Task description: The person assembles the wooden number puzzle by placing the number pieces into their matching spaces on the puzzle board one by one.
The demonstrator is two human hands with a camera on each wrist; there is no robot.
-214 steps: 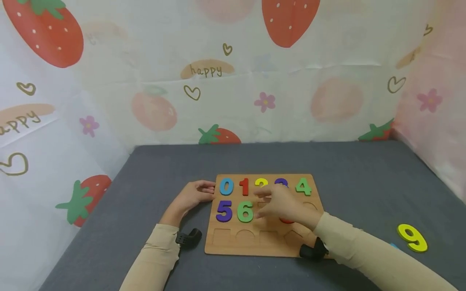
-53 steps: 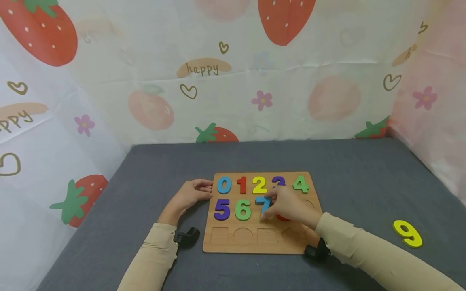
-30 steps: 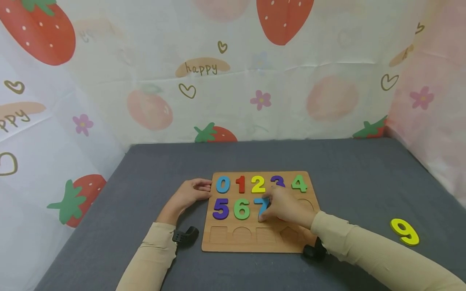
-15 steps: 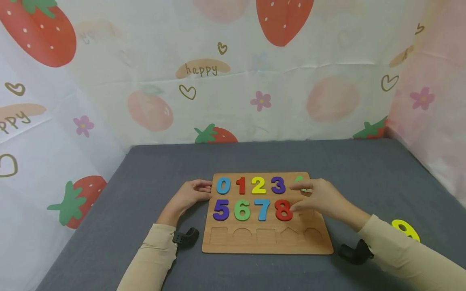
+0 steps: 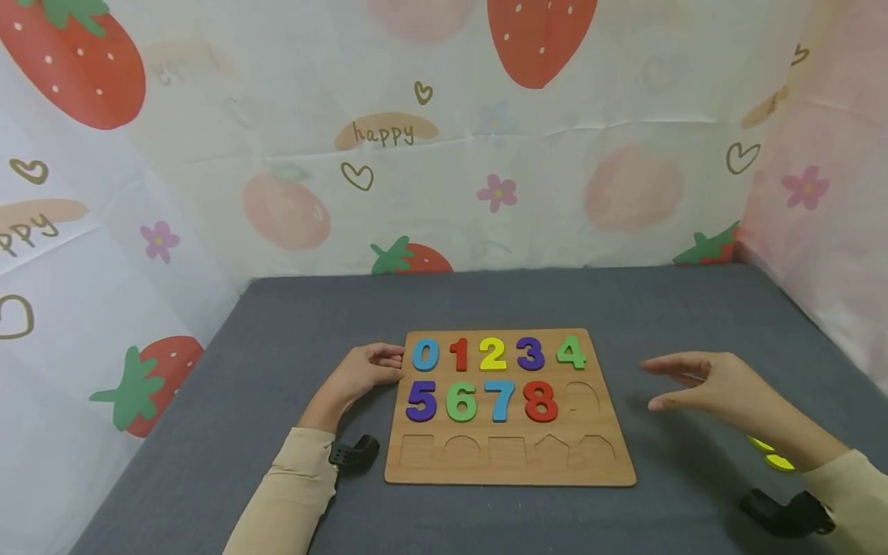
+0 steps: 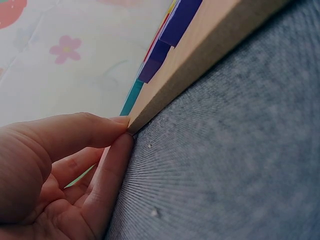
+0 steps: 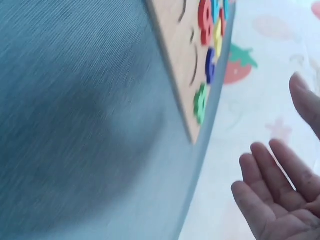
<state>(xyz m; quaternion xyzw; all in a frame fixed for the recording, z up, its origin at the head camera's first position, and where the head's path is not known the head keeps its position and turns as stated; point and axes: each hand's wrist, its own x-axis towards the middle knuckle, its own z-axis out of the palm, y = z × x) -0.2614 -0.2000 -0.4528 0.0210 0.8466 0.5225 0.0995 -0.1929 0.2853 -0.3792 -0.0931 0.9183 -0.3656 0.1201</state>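
A wooden number puzzle board (image 5: pixel 479 473) lies on the table with digits 0 to 8 seated in its two upper rows. My left hand (image 5: pixel 361 374) is at its left edge; in the left wrist view the thumb and a finger (image 6: pixel 115 155) pinch the board's corner. The blue 7 (image 5: pixel 501 401) sits between the green 6 (image 5: pixel 461 401) and the red 8 (image 5: pixel 541 401). My right hand (image 5: pixel 721 389) hovers to the right of the board, fingers spread from the thumb, holding nothing. The yellow 9 (image 5: pixel 780 463) lies on the table, mostly hidden behind the right forearm.
Beside the 8 is a bare recess (image 5: pixel 583 397). The bottom row has several bare shape recesses (image 5: pixel 509 453). A grey cloth covers the table (image 5: pixel 333 308); a strawberry-print curtain (image 5: pixel 430 200) stands along the back and sides. Each wrist wears a black camera (image 5: pixel 355 455).
The blue 7 has come into the board under the right hand, which then let go of it and moved right, off the board toward the 9. The left hand stays at the edge.
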